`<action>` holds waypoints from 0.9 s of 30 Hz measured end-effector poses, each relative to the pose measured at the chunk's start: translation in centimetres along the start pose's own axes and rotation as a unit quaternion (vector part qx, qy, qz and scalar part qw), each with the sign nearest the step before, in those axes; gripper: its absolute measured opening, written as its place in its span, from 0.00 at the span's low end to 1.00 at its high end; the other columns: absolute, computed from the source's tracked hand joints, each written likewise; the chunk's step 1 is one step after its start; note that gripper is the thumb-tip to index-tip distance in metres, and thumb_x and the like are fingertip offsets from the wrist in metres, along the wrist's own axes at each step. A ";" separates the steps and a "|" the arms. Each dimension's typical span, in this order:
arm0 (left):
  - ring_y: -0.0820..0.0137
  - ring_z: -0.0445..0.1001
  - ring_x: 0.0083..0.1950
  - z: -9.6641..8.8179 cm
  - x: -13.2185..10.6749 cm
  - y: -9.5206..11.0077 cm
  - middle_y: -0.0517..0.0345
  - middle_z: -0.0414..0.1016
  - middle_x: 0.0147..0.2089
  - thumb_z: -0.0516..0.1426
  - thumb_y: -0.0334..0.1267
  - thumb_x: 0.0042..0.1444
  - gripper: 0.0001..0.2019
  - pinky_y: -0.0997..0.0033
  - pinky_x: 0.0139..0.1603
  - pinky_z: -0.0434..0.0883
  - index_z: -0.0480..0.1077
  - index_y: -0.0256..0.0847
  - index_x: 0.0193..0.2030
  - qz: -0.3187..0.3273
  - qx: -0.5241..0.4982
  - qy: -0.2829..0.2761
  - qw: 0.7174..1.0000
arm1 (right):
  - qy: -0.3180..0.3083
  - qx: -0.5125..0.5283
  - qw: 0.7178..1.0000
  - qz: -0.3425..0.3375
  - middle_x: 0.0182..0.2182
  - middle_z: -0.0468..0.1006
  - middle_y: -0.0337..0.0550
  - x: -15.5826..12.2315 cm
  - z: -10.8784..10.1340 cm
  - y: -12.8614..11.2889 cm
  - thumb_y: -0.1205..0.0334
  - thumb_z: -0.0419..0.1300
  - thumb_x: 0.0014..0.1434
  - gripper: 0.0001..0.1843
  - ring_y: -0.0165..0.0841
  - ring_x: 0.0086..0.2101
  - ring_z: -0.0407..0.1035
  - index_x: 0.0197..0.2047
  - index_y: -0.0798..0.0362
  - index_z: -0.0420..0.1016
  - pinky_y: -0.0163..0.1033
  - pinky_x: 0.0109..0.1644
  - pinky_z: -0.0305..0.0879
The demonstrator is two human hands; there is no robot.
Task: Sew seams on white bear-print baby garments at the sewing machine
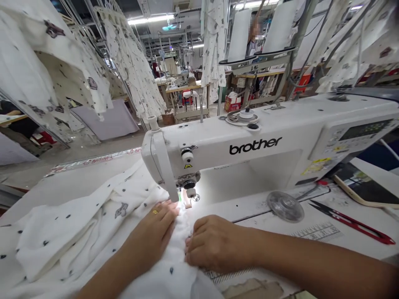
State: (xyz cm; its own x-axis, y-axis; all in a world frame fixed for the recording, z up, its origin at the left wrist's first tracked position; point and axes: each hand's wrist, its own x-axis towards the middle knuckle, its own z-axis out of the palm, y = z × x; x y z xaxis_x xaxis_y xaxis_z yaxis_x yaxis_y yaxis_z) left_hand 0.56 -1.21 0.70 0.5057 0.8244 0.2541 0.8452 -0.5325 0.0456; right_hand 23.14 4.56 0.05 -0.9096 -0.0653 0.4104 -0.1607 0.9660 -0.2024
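Note:
A white printed fabric point(77, 236) lies across the sewing table and runs under the needle area point(183, 199) of a white Brother sewing machine point(258, 145). My left hand point(152, 236) lies flat on the cloth with fingers stretched toward the presser foot; a ring shows on one finger. My right hand point(215, 245) sits just right of it, fingers curled and pinching a fold of the same fabric close to the needle.
Red-handled thread snips point(355, 224) and a round metal disc point(285, 206) lie on the table point(311, 232) to the right. A phone or tablet point(364, 187) rests by the machine base. Printed garments hang overhead at left and behind; another person stands at the back.

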 end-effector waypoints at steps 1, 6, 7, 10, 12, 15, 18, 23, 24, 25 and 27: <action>0.60 0.69 0.62 0.0 0.4 -0.4 0.50 0.74 0.56 0.46 0.31 0.66 0.15 0.52 0.64 0.68 0.67 0.41 0.56 -0.006 -0.011 -0.002 1.000 | 0.005 -0.005 1.000 0.013 0.27 0.77 0.39 0.1 0.1 0.2 0.71 0.52 0.67 0.14 0.28 0.31 0.71 0.29 0.53 0.69 0.34 0.40 0.62; 0.61 0.73 0.54 0.1 1.8 -2.2 0.50 0.73 0.48 0.45 0.34 0.67 0.11 0.55 0.57 0.71 0.69 0.42 0.44 -0.022 -0.055 -0.022 0.998 | 0.031 -0.020 0.998 0.057 0.29 0.79 0.37 0.4 0.5 1.1 0.73 0.52 0.67 0.17 0.26 0.30 0.71 0.26 0.54 0.68 0.33 0.44 0.63; 0.62 0.73 0.52 0.1 2.0 -2.6 0.50 0.73 0.47 0.45 0.34 0.67 0.11 0.56 0.56 0.72 0.69 0.42 0.43 -0.022 -0.060 -0.025 0.998 | 0.031 -0.020 0.998 0.060 0.29 0.79 0.37 0.4 0.6 1.2 0.73 0.52 0.66 0.16 0.26 0.30 0.72 0.26 0.54 0.67 0.33 0.44 0.63; 0.62 0.72 0.49 0.1 2.6 -3.3 0.50 0.73 0.43 0.44 0.35 0.68 0.12 0.57 0.52 0.71 0.68 0.41 0.41 -0.024 -0.066 -0.038 0.997 | 0.029 -0.032 0.997 0.066 0.31 0.80 0.38 0.4 0.7 1.3 0.72 0.52 0.67 0.16 0.26 0.32 0.73 0.27 0.54 0.69 0.32 0.48 0.63; 0.63 0.72 0.44 -0.2 2.9 -3.5 0.52 0.72 0.39 0.44 0.36 0.68 0.13 0.58 0.48 0.72 0.68 0.41 0.40 -0.038 -0.063 -0.046 0.996 | 0.027 -0.044 0.996 0.069 0.32 0.80 0.40 0.4 0.7 1.4 0.72 0.51 0.67 0.15 0.26 0.34 0.73 0.29 0.53 0.70 0.33 0.50 0.64; 0.64 0.72 0.42 -0.9 3.0 -3.1 0.54 0.73 0.38 0.44 0.36 0.68 0.13 0.61 0.45 0.71 0.69 0.42 0.41 -0.054 -0.046 -0.054 0.996 | 0.021 -0.057 0.996 0.065 0.34 0.81 0.41 0.4 0.5 1.6 0.71 0.53 0.67 0.13 0.27 0.38 0.73 0.32 0.53 0.72 0.34 0.52 0.63; 0.60 0.72 0.45 -1.5 2.0 -1.9 0.51 0.74 0.43 0.46 0.38 0.67 0.12 0.60 0.45 0.69 0.69 0.42 0.41 -0.088 0.026 -0.013 0.996 | 0.027 -0.075 0.995 0.053 0.38 0.80 0.41 0.3 0.3 1.7 0.70 0.54 0.68 0.11 0.28 0.41 0.72 0.35 0.53 0.73 0.37 0.57 0.59; 0.61 0.74 0.33 -1.5 -0.8 0.3 0.55 0.74 0.31 0.48 0.47 0.64 0.12 0.67 0.29 0.64 0.64 0.43 0.35 -0.289 0.082 -0.042 0.953 | 0.062 -0.133 0.988 0.040 0.37 0.80 0.41 0.2 0.2 1.5 0.70 0.54 0.68 0.09 0.32 0.40 0.69 0.37 0.56 0.75 0.41 0.54 0.57; 0.63 0.73 0.29 -1.4 -1.1 0.5 0.58 0.72 0.27 0.47 0.47 0.65 0.12 0.70 0.26 0.60 0.62 0.44 0.33 -0.309 0.058 -0.077 0.946 | 0.060 -0.140 0.987 0.045 0.35 0.79 0.41 0.3 0.2 1.4 0.70 0.55 0.68 0.09 0.32 0.39 0.68 0.36 0.56 0.75 0.41 0.52 0.57; 0.66 0.71 0.25 -1.5 -1.3 0.7 0.61 0.70 0.24 0.46 0.46 0.65 0.13 0.72 0.24 0.57 0.59 0.44 0.31 -0.317 0.032 -0.105 0.942 | 0.055 -0.141 0.987 0.053 0.33 0.79 0.41 0.3 0.2 1.4 0.70 0.56 0.67 0.09 0.32 0.37 0.67 0.35 0.56 0.75 0.41 0.51 0.57; 0.68 0.68 0.22 -1.8 -1.3 0.8 0.64 0.67 0.21 0.44 0.43 0.67 0.14 0.73 0.24 0.55 0.55 0.44 0.29 -0.322 0.003 -0.125 0.939 | 0.041 -0.128 0.988 0.070 0.30 0.78 0.39 0.5 -0.1 1.4 0.69 0.57 0.67 0.10 0.31 0.35 0.66 0.32 0.55 0.74 0.40 0.47 0.56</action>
State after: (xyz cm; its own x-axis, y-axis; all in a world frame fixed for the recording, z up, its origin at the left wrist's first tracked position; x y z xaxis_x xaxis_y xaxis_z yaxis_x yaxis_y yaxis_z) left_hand 0.23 -3.06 2.09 -0.0853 0.9946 -0.0596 0.9901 0.0913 0.1068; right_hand 22.47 5.90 0.08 -0.8806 0.0840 0.4664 0.0768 0.9965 -0.0343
